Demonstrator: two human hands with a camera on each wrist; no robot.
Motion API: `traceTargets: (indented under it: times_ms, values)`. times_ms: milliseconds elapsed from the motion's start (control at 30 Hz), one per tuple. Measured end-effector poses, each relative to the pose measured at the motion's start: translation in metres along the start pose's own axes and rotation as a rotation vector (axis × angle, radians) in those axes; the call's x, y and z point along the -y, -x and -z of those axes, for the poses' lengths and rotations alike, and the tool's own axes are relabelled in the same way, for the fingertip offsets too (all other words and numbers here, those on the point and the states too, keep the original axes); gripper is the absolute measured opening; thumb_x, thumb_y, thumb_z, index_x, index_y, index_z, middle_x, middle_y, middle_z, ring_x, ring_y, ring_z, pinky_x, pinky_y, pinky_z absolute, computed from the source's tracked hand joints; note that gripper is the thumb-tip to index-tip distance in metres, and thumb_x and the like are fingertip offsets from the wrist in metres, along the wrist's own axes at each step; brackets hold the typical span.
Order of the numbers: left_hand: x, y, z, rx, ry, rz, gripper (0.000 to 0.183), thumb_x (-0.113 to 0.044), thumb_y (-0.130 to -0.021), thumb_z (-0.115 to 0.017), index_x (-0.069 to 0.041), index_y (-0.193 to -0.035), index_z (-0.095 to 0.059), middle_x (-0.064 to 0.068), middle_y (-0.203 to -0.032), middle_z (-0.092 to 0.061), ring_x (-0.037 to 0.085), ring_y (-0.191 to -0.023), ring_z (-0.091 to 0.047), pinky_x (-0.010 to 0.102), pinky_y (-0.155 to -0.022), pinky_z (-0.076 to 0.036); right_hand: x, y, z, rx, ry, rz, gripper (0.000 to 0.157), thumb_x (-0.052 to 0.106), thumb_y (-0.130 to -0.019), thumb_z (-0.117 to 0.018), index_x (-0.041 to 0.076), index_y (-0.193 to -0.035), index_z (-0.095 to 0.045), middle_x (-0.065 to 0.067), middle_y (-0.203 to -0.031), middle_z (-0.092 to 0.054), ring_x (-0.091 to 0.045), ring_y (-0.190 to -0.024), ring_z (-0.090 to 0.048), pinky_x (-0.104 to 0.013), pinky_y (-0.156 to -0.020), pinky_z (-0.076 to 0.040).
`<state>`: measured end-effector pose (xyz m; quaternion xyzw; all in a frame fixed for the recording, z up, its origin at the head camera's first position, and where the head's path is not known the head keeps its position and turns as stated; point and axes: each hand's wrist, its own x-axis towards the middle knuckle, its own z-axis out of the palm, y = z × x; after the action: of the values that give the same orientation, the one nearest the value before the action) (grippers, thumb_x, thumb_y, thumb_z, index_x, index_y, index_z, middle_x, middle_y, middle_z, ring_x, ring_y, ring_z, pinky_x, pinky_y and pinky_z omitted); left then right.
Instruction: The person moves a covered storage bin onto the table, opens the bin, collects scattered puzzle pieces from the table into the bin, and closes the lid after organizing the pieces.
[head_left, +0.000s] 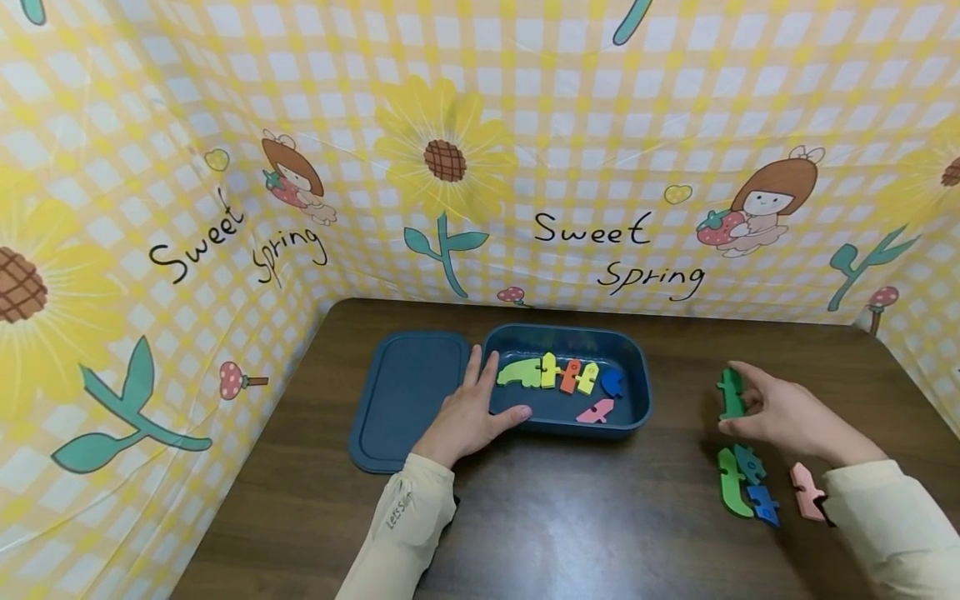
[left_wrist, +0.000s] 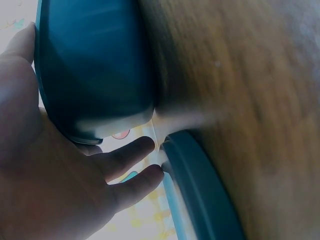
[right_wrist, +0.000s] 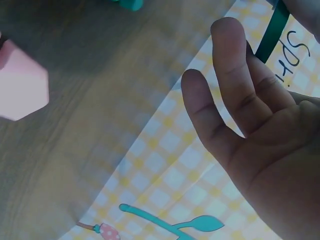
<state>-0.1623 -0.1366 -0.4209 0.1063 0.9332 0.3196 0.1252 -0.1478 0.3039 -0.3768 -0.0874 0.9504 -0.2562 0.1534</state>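
Note:
My left hand spreads its fingers at the left end of a dark blue plastic box, with the thumb by the near rim. In the left wrist view, its straight fingers lie between the box wall and the blue lid. Over the table on the right, my right hand pinches a dark green puzzle piece between thumb and fingers. Linked light green, yellow and orange pieces lie in the box, with a blue piece and a pink piece.
The lid lies flat left of the box. Below my right hand are a green curved piece, a teal piece and a blue piece. Beside my right sleeve lies a pink piece. A checked cloth hangs behind the table.

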Motion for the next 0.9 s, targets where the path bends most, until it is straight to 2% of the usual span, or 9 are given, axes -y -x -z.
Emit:
traceTargets:
  times_ms: [167,367,700,900]
  values:
    - [-0.001,0.001,0.000,-0.001,0.007,-0.006,0.103,-0.068,-0.090,-0.061,-0.022,-0.165,-0.008,0.001,-0.168,0.013,0.048,-0.143,-0.029,0.068,-0.108,-0.028,0.011,-0.004,0.001,0.015,-0.013,0.013,0.110,0.044,-0.085,-0.081,-0.006,-0.158,-0.016,-0.021,-0.112,-0.068,-0.022,-0.088,-0.069,-0.047,-0.073,-0.055]
    - [-0.001,0.001,0.001,-0.004,-0.002,-0.011,0.102,-0.068,-0.090,-0.061,-0.022,-0.165,-0.008,0.004,-0.169,0.011,0.049,-0.143,-0.030,0.068,-0.108,-0.029,0.024,-0.006,0.003,0.002,0.003,0.044,0.108,0.046,-0.084,-0.081,-0.005,-0.157,-0.020,-0.022,-0.114,-0.068,-0.024,-0.092,-0.070,-0.048,-0.074,-0.055]
    - [0.000,0.000,0.001,-0.004,0.001,-0.008,0.104,-0.068,-0.090,-0.061,-0.022,-0.165,-0.007,0.004,-0.169,0.012,0.051,-0.140,-0.033,0.067,-0.108,-0.029,0.037,-0.009,0.005,0.006,0.008,0.070,0.107,0.045,-0.084,-0.082,-0.006,-0.157,-0.022,-0.015,-0.109,-0.071,-0.022,-0.091,-0.069,-0.043,-0.071,-0.055]
    - [0.000,0.001,0.001,-0.002,0.008,-0.008,0.104,-0.069,-0.090,-0.061,-0.023,-0.165,-0.006,0.002,-0.169,0.013,0.050,-0.141,-0.032,0.067,-0.108,-0.029,0.046,-0.013,0.004,-0.031,0.016,0.105,0.104,0.041,-0.083,-0.084,-0.006,-0.155,-0.025,-0.002,-0.097,-0.068,-0.016,-0.082,-0.064,-0.037,-0.067,-0.052]
